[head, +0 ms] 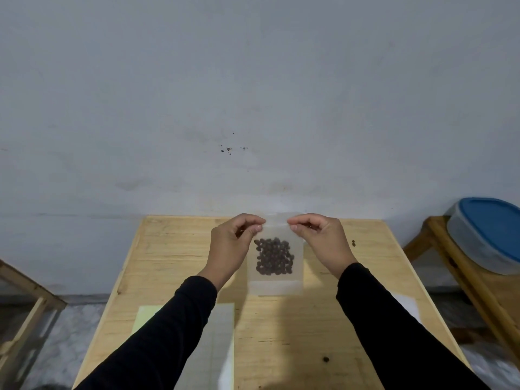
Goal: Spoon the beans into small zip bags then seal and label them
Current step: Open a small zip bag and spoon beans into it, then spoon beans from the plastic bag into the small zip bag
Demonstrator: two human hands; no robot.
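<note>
Head view: left hand (pixel 233 243) and right hand (pixel 318 240) each pinch the top strip of the zip bag (pixel 274 266), held upright above the table's (pixel 168 263) far edge; beans (pixel 273 256) hang below the fingers, the seal probably running sideways between them

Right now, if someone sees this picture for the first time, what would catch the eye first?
First, the small clear zip bag of dark beans, held up over the far middle of the wooden table, with the left hand and right hand pinching its top edge. Next, the blue-lidded container on a wooden stand at the right edge. A few stray beans lie on the table right of the bag.
</note>
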